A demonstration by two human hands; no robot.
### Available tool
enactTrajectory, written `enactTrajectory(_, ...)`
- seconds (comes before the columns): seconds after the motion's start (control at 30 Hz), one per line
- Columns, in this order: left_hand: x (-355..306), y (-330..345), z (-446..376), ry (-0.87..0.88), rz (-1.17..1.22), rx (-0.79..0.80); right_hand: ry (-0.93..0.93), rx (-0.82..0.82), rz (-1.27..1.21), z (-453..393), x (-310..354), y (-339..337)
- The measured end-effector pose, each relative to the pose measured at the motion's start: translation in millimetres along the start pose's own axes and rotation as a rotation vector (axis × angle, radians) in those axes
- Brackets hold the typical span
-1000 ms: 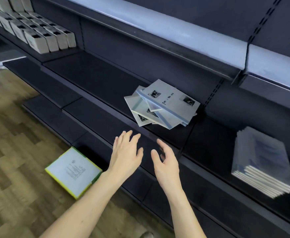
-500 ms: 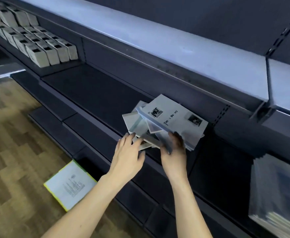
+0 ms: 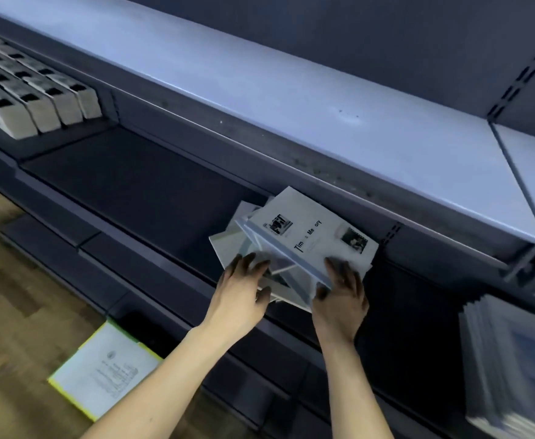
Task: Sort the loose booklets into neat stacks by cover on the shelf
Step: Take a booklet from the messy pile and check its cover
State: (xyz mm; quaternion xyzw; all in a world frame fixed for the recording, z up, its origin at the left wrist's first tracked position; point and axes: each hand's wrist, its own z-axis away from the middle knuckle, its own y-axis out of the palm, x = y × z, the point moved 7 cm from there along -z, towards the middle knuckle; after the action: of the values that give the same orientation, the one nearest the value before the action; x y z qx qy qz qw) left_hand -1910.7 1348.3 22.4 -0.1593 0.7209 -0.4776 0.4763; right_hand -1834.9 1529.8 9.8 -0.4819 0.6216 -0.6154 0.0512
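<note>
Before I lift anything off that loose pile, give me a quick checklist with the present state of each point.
1. Both hands at the pile: ok. The left hand rests on the lower booklets, the right hand holds the near edge of the top booklet.
2. Firm grip on the top booklet: cannot tell, the thumb is hidden.
3. Loose pile squared up: not ok, the booklets lie fanned at different angles.
4. Free shelf space for new stacks: ok, the dark shelf left of the pile is bare.
5. Neat stack on the right apart from the pile: ok.
6. Covers below the top one readable: cannot tell.
</note>
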Motion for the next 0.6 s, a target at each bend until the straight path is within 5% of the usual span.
enactTrajectory(0.23, 14.2, 3.2, -8.1, 0.025, 0.109, 0.046, -0.174, -0.192, 0.061, 38.8, 21.6, -10.2)
enactTrajectory(0.6, 27.8, 4.2, -24.9, -0.065, 0.103, 0.045, -0.303, -0.087, -0.083, 70.7, 52.6, 5.2)
